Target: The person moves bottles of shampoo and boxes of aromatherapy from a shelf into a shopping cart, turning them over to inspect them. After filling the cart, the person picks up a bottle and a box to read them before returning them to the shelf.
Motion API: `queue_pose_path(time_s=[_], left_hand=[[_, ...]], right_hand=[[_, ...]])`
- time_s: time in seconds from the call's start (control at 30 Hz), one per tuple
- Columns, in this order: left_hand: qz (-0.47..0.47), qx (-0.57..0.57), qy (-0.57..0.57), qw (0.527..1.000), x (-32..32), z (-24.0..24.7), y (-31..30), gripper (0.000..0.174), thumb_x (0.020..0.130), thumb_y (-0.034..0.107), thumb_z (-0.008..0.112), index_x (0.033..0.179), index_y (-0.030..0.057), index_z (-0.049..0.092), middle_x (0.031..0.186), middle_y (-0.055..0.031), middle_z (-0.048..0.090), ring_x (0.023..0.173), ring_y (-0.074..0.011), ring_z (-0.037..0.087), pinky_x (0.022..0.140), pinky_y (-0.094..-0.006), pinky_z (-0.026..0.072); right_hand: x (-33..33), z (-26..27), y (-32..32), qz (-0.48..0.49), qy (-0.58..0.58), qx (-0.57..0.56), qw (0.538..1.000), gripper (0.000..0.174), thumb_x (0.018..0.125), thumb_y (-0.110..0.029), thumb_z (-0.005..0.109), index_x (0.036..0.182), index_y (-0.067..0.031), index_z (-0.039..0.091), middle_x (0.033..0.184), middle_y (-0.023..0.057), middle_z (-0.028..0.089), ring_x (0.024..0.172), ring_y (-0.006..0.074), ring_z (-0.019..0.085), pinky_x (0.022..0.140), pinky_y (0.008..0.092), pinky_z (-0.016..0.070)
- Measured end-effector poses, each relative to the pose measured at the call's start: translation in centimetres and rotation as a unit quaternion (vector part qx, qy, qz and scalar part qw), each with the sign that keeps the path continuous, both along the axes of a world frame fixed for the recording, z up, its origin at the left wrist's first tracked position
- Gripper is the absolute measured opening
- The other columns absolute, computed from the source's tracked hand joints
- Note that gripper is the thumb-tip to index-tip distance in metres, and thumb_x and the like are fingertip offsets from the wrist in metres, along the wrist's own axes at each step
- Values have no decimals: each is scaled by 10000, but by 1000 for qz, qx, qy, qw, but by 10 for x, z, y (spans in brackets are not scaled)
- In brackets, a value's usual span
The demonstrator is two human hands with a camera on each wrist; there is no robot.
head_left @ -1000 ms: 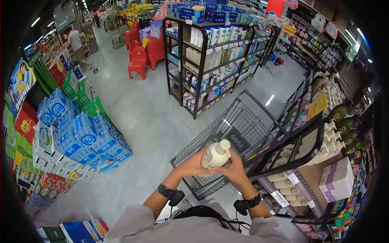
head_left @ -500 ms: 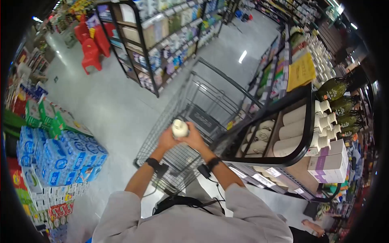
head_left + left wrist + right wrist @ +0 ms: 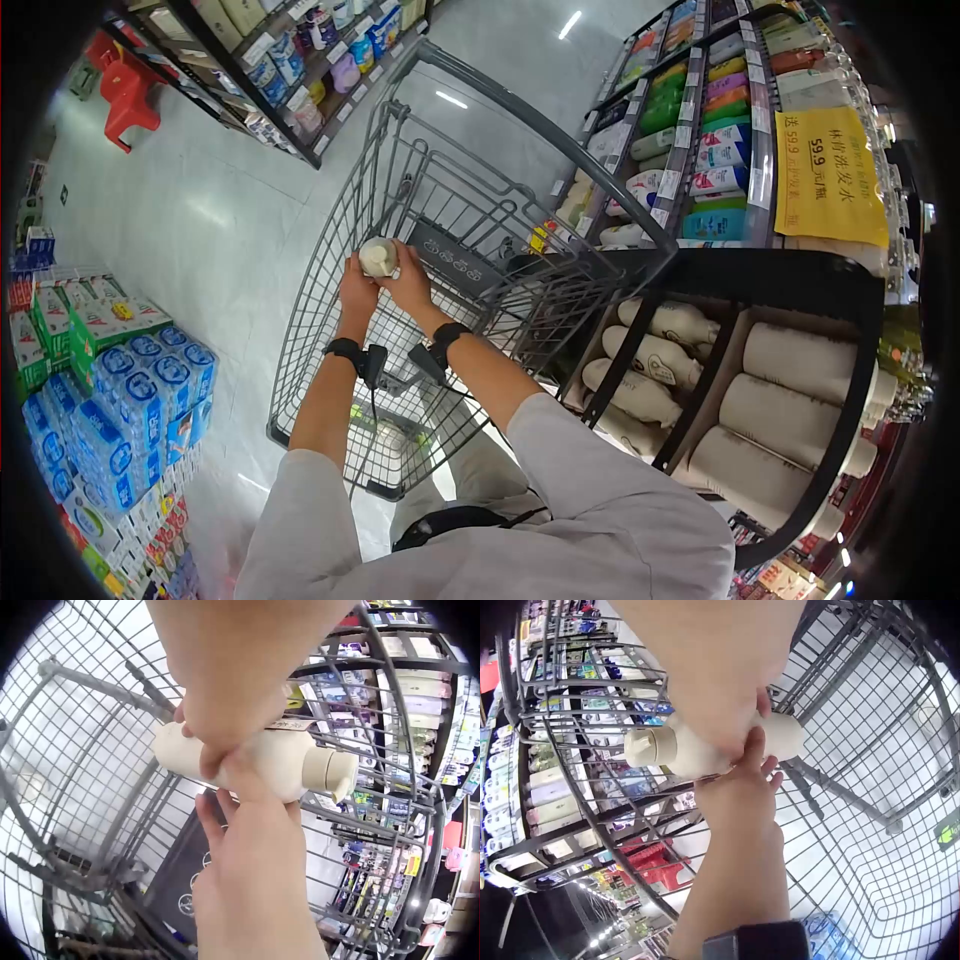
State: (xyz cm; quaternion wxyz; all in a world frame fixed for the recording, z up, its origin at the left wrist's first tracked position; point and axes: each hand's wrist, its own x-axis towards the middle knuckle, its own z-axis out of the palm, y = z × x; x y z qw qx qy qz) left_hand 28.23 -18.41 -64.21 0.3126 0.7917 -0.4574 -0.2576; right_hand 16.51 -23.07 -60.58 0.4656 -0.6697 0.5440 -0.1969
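Pointing cap (image 3: 328, 769) up, the cream bottle (image 3: 289, 760) stands near-vertical in both hands (image 3: 357, 290) (image 3: 408, 284).

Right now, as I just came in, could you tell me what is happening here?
A person holds a cream bottle over a shopping cart, the left hand and right hand both gripping it. It is not yet set down. More pale bottles sit on the shelf at the person's right.

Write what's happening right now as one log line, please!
left hand: holding bottle | right hand: holding bottle | bottle: cream, capped, over cart basket | shopping cart: grey, wire-sided
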Motion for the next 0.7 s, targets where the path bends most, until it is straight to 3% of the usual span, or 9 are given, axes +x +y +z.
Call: queue_pose_path(time_s=[0.07,0.17,0.33,0.43,0.47,0.5,0.57,0.6,0.7], left_hand=[[-1,79,37,996,7,9,-14,539,764,32,707,1242,49,459,1173,-201,602,1060,-434,600,832,-504,508],[-20,113,37,993,23,-36,-22,537,788,44,693,1253,39,425,1178,-223,606,1084,-444,588,848,-502,502],[-55,-48,204,976,32,-80,-27,705,782,31,717,1370,-26,333,1220,-231,596,1153,-367,600,935,-417,503],[-7,-23,318,948,22,-59,-29,768,767,25,731,1408,-36,313,1274,-223,563,1180,-333,587,938,-391,505],[-49,-7,197,979,24,-46,-28,789,769,51,736,1428,-29,309,1326,-217,526,1190,-327,575,913,-361,515],[-56,2,203,978,19,-36,-12,789,769,51,736,1428,-29,309,1326,-217,526,1190,-327,575,913,-361,515],[71,22,298,952,12,-11,-4,760,790,113,722,1424,-31,328,1330,-203,524,1150,-320,592,848,-356,536],[63,17,301,951,10,4,8,760,790,113,722,1424,-31,328,1330,-203,524,1150,-320,592,848,-356,536],[74,106,471,873,12,59,44,546,821,183,672,1297,-3,479,1219,-155,611,930,-232,674,687,-345,524]], right_hand=[[9,-7,-11,-18,1,51,999,719,781,-167,789,1412,-104,448,1335,121,515,1206,313,547,952,425,494],[18,-31,-21,-19,1,100,995,732,780,-174,787,1420,-100,441,1293,134,547,1174,305,572,937,406,499],[32,-80,-24,-121,-107,166,973,680,822,-158,732,1425,-67,433,1377,159,528,1192,287,576,945,369,489],[39,-126,-31,-223,-215,155,938,675,839,-139,708,1436,-42,408,1412,145,494,1200,288,565,933,367,496],[37,-134,-37,-244,-245,180,921,688,859,-138,678,1459,-19,364,1436,145,465,1217,288,549,915,362,504],[20,-106,-43,-205,-238,200,928,656,872,-158,659,1438,5,371,1442,158,455,1214,288,554,891,376,512],[3,-31,-23,-296,-319,213,875,561,892,-209,634,1381,-15,440,1381,156,522,1163,292,599,859,385,518],[-12,-12,-9,-299,-320,205,875,561,892,-209,634,1381,-15,440,1381,156,522,1163,292,599,859,385,518],[-57,53,22,-257,-343,270,862,442,917,-229,587,1301,-29,497,1235,138,632,1061,287,661,852,390,520]])
